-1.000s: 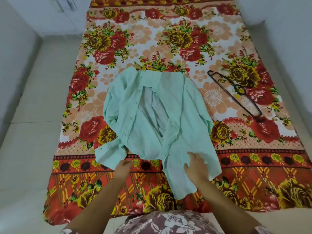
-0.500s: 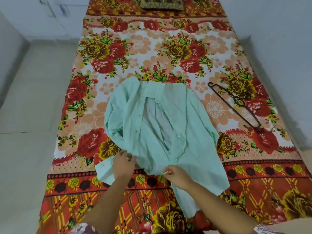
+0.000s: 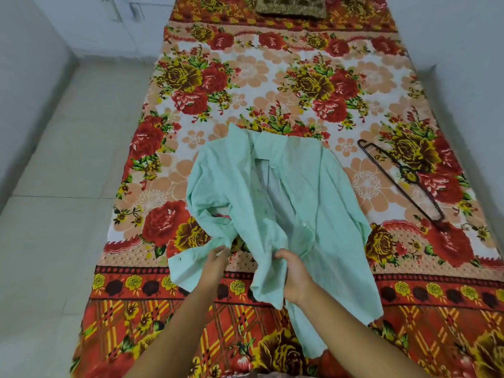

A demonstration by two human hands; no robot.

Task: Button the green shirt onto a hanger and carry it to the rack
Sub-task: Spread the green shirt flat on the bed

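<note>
Green shirt lay on the bed; right hand gripped its front, left hand rested straight-fingered on its cuff.

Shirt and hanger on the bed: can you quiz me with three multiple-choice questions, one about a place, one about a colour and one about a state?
1. Where does the hanger lie?
A) on the bedsheet, right of the shirt
B) inside the shirt
C) on the floor

2. What colour is the hanger?
A) white
B) dark
C) yellow

3. How is the shirt's front?
A) buttoned to the collar
B) open, unbuttoned
C) folded into a square

Answers:
1 A: it lies flat on the bedsheet, apart from the shirt.
2 B: its thin frame looks near black.
3 B: the two front edges gape and show the inside.
</note>
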